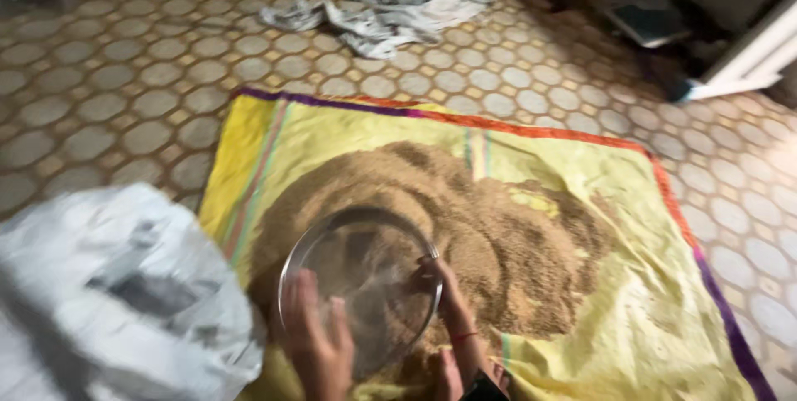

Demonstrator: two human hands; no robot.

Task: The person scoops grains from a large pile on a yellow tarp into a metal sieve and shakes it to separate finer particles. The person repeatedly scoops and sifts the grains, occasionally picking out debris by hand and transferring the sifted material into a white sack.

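A round metal sieve (pixel 359 285) with a shiny rim is tilted over a spread of brown grain (pixel 490 227) lying on a yellow cloth (pixel 631 318). My left hand (pixel 320 343) grips the sieve's near left rim. My right hand (pixel 452 305) grips its right rim, with a red thread around the wrist. Some grain shows through the sieve's mesh. The picture is blurred by motion.
The yellow cloth has a purple and orange border and lies on a floor of round-patterned tiles (pixel 124 94). A white sack (pixel 116 301) sits at the lower left. Crumpled grey-white cloth (pixel 390 7) lies at the far edge. A white frame (pixel 747 61) stands at the upper right.
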